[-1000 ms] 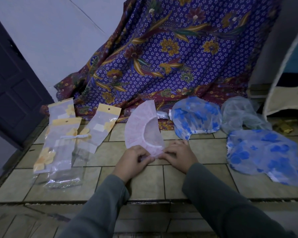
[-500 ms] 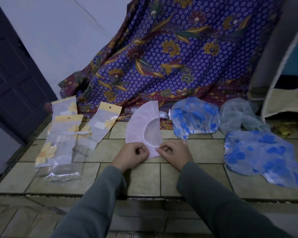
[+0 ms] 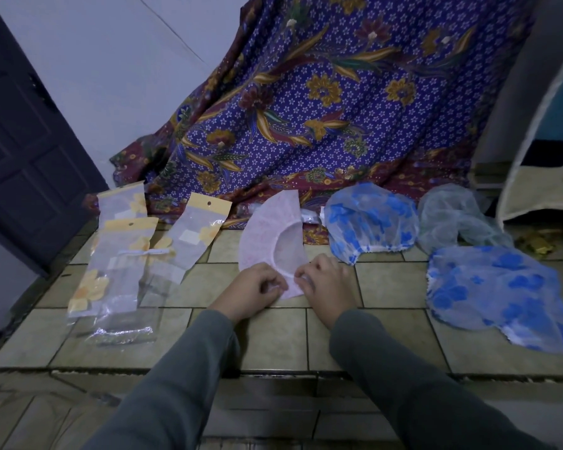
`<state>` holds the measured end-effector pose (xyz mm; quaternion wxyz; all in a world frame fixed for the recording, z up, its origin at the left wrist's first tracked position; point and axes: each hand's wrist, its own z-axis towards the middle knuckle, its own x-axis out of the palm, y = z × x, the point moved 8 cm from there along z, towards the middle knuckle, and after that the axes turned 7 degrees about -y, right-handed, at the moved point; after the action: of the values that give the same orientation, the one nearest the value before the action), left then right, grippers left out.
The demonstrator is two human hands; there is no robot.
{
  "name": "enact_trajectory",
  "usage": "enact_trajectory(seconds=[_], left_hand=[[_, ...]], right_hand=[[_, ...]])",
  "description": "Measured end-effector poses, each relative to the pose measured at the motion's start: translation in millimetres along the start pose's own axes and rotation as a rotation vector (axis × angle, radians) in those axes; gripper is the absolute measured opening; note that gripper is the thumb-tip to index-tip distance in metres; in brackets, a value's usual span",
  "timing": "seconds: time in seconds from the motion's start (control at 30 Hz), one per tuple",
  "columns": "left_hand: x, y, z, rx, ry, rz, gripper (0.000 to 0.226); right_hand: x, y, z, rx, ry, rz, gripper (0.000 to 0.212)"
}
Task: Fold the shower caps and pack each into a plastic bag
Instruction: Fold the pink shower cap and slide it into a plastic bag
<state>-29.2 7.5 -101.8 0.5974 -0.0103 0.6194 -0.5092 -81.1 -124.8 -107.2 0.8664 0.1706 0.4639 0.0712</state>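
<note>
On the tiled floor (image 3: 267,339), the left hand (image 3: 251,292) and right hand (image 3: 325,287) pinch the near edge of a half-folded pale pink plastic shower cap (image 3: 267,232), probably mid-fold, needing another crease before bagging.

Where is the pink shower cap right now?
In the head view, the pink shower cap lies mid-floor, pinched at its near edge by both hands, between the plastic bags and a blue-flowered cap.

I see plastic bags (image 3: 124,254) lying left, a folded shower cap (image 3: 267,235) centre under both hands, three caps (image 3: 371,222) right.
</note>
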Motion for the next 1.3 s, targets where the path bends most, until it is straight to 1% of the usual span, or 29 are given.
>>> enact_trajectory(seconds=[0.1,0.2,0.33,0.43,0.5,0.63,0.77,0.87,0.97,1.07,1.2,1.3], left_hand=[[-1,-1,-5,0.071,-0.036,0.028,0.013],[0,0,-9,0.133,-0.016,0.068,0.015],[-4,9,-12,0.183,0.004,0.155,0.031],[-6,11,-13,0.192,-0.041,0.132,0.035],[-6,9,-14,0.198,-0.058,0.148,0.037],[-5,3,-18,0.224,-0.06,0.22,0.035],[-8,4,-24,0.229,-0.099,0.19,0.032],[-10,8,-26,0.225,-0.124,0.139,0.031],[-11,10,-24,0.153,-0.148,0.093,0.032],[-12,11,-22,0.097,-0.19,0.09,0.033],[-7,15,-19,0.012,-0.205,0.123,0.032],[-4,18,-17,-0.051,-0.207,0.101,0.037]], right_hand=[[-1,6,-2,-0.103,-0.005,-0.004,0.023],[-4,10,-2,-0.174,-0.011,-0.05,0.025],[-10,12,-6,-0.179,-0.002,-0.057,0.028],[-10,9,-16,-0.179,0.06,-0.047,0.036],[-11,5,-21,-0.155,0.063,-0.015,0.042],[-19,10,-21,-0.182,-0.032,-0.043,0.032],[-22,15,-23,-0.219,-0.091,-0.079,0.031],[-21,14,-23,-0.197,-0.103,-0.121,0.034],[-19,14,-23,-0.183,-0.108,-0.148,0.034],[-16,10,-19,-0.082,-0.088,-0.136,0.032],[-9,5,-16,0.024,-0.039,-0.115,0.029],[-14,0,-15,0.114,-0.04,-0.046,0.02]])
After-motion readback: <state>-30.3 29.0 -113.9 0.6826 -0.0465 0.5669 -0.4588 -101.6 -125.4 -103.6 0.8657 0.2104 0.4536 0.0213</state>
